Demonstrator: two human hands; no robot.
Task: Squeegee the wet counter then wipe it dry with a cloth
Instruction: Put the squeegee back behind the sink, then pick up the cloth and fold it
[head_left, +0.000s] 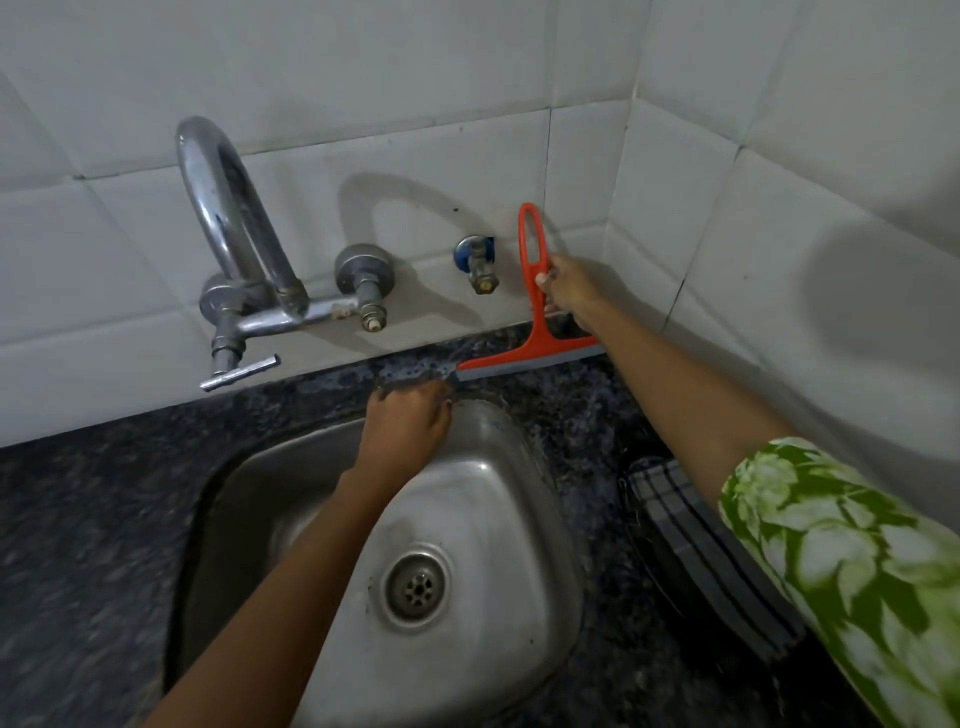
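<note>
The white tiled wall rises behind the sink, and the dark speckled counter surrounds the sink on every side. The sink is a steel basin holding nothing but its round drain, which sits in the basin floor toward the near side. A chrome tap projects from the wall above the sink's far left rim. A checked cloth lies on the counter just right of the sink, partly under the right arm's green leafy sleeve. The orange squeegee stands behind the sink's far rim, blade on the counter against the wall. The right hand is closed around its handle. The left hand rests on the sink's far rim, fingers curled, touching the blade's left end. No writing is readable.
</note>
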